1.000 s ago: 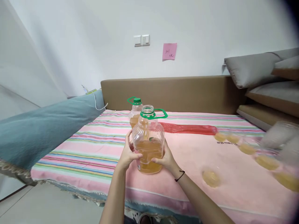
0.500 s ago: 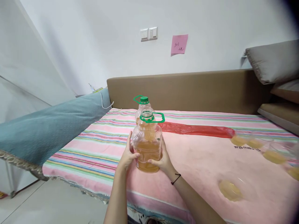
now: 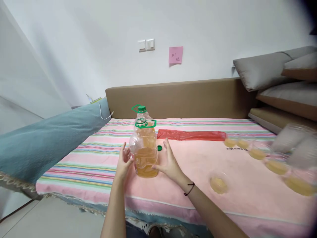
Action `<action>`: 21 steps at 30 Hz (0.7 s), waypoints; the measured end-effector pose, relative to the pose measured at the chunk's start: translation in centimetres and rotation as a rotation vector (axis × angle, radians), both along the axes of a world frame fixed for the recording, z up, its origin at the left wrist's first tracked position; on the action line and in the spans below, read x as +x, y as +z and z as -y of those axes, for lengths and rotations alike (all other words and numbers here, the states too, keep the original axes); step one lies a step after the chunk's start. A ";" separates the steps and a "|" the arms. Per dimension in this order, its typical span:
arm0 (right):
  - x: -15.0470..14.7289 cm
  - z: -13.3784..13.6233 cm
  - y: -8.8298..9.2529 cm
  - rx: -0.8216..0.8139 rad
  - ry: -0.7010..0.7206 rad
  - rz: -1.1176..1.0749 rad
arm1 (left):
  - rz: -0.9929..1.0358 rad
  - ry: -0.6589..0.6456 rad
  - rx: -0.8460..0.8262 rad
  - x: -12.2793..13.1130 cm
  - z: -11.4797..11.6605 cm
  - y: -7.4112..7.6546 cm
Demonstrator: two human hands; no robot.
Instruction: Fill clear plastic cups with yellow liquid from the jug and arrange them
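Observation:
An uncapped clear plastic jug (image 3: pixel 145 162), partly filled with amber liquid and fitted with a green handle ring, stands upright on the pink cloth. My left hand (image 3: pixel 123 163) is at its left side, fingers apart and curved, with the thumb close to the wall. On the other side my right hand (image 3: pixel 170 165) is spread, its thumb near the jug's lower right and its fingers away from it. Behind stands a second jug with a green cap (image 3: pixel 142 108), mostly hidden by the first. A loose green cap (image 3: pixel 159 148) lies between the front jug and my right fingers.
Several clear cups (image 3: pixel 257 153) of yellow liquid line the right, and one cup (image 3: pixel 219 184) stands nearer. Stacked clear cups (image 3: pixel 292 137) are beyond. A flat red plastic bag (image 3: pixel 190 135) lies toward the brown backrest (image 3: pixel 180 99). Cushions (image 3: pixel 269 67) pile at the right.
Both hands have come off the front jug and opened outward, the right one farther. The view has turned right, bringing stacked cups into sight. The loose green cap now shows.

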State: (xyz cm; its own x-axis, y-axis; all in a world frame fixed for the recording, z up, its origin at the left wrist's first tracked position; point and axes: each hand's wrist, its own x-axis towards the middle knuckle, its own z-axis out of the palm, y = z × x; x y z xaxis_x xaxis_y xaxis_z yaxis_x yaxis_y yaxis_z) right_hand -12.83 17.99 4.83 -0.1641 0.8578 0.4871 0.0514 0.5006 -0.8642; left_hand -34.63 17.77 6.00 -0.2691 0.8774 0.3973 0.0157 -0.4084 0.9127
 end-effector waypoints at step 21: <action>25.3 7.5 -5.1 -0.422 -0.359 -0.239 | -0.702 -0.501 -0.016 24.6 4.8 -4.4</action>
State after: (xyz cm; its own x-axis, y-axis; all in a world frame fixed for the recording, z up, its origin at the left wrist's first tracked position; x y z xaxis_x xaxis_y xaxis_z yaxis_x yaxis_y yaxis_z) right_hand 12.44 10.52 -0.25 0.2435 0.9666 0.0805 -0.0661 0.0994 -0.9929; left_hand -10.06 12.99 1.64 0.4540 0.8340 0.3135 0.3996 -0.5051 0.7650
